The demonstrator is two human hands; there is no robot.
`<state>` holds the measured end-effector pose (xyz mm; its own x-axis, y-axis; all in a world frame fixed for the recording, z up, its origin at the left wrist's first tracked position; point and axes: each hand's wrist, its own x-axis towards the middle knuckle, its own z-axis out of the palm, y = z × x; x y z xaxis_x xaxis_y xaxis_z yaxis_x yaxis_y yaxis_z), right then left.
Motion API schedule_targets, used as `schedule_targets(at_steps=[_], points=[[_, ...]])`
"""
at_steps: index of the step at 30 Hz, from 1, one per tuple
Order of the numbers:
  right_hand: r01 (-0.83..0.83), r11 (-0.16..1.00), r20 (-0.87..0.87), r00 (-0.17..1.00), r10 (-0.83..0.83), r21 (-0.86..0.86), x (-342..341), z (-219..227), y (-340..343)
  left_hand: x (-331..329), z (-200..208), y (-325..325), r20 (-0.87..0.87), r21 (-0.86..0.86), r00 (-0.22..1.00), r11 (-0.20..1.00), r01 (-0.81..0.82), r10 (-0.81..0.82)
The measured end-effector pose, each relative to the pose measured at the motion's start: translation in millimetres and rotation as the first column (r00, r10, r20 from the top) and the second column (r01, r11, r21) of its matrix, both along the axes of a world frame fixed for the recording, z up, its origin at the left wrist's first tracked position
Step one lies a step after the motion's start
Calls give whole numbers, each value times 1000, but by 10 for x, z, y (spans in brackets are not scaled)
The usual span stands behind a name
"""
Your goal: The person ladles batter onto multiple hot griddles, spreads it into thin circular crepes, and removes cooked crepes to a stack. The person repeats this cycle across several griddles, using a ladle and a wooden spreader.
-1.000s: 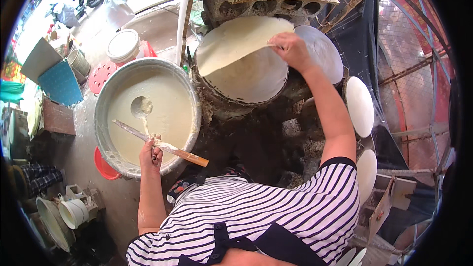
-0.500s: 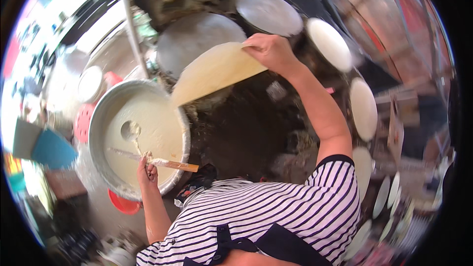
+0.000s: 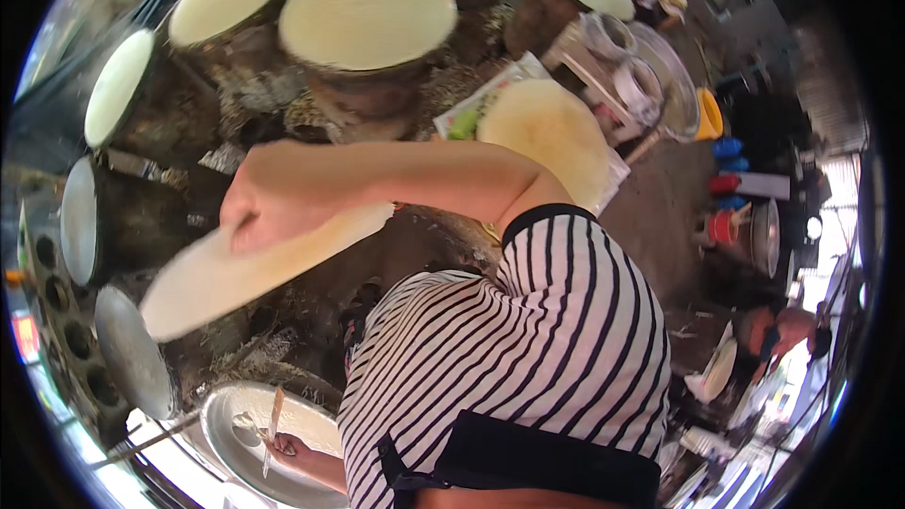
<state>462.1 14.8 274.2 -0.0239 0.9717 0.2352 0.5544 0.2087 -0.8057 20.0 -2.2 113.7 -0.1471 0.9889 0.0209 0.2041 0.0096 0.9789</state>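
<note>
My right hand [image 3: 253,203] is closed on the edge of a large, thin pancake [image 3: 250,278], pale with a light brown tint, which hangs in the air and droops to the left. Low in the view, my left hand [image 3: 290,451] grips a wooden-handled spatula [image 3: 276,410] over a big metal tub [image 3: 212,419] of creamy batter. A ladle [image 3: 247,432] sits in that batter. Beyond my right forearm lies a round pile of pancakes [image 3: 547,137] on a white sheet. Bare grey griddles [image 3: 132,349] stand left of the tub.
Round griddles coated with pale batter [image 3: 368,14] stand on dark stoves in an arc from the left to the far side. Bowls and a basin [image 3: 674,75] are at the far right. Another person [image 3: 797,332] is at the right edge.
The view has swung right, bringing the pancake pile into sight and the tub to the lower left. My right hand has carried the pancake away from the tub; my left still grips the spatula.
</note>
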Motion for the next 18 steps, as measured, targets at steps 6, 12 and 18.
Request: schedule_targets(at_steps=[6,12,18], points=[[722,652,-506,484,-714,-230,1085,-204,-2112,185,-100,-144,-278,59,917,948,314,-287],[864,234,-860,-341,-381,-446,1674,-2116,-4366,461,-65,-327,-235,-62,952,980,188,-197],[630,57,-630,-763,-144,-775,935,-3907,-5347,574,-116,-256,-80,-153,984,977,146,-159]])
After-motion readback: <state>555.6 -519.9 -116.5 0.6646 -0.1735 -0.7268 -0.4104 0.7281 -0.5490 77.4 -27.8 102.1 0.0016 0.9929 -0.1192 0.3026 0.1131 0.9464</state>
